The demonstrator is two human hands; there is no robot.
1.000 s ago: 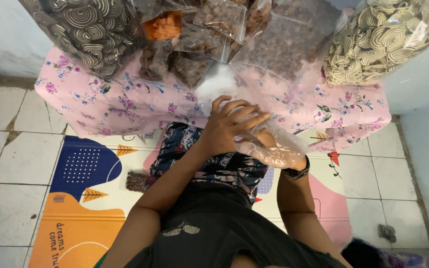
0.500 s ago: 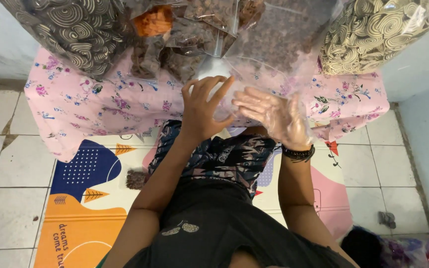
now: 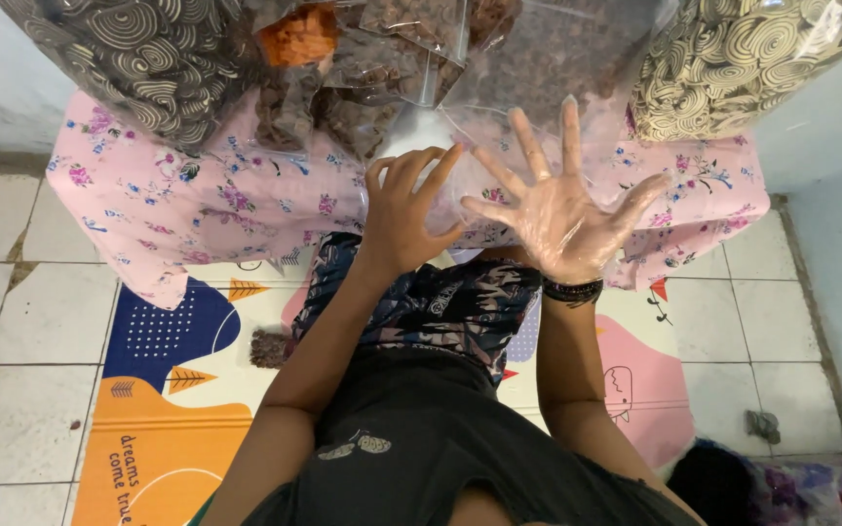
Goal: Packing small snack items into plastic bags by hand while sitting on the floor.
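My right hand (image 3: 557, 209) wears a thin clear plastic glove and is held up with all fingers spread wide, holding nothing. A dark beaded bracelet (image 3: 572, 290) sits on that wrist. My left hand (image 3: 403, 214) is bare, its fingers slightly curled and apart, fingertips close to the gloved thumb and to a white scoop-like object (image 3: 419, 129) on the pink floral cloth (image 3: 197, 209). A large clear bag of dark brown snacks (image 3: 557, 68) lies just beyond both hands.
Big bags of spiral-patterned snacks lie at the far left (image 3: 148, 58) and far right (image 3: 733, 68), with smaller bags of brown and orange snacks (image 3: 343, 58) between. A colourful play mat (image 3: 168, 390) covers the tiled floor. A small pile of brown pieces (image 3: 267, 348) lies on it.
My right hand rose from under my left hand, the glove now fully on, and its fingers spread wide. My left hand let go of the glove and lifted alongside.
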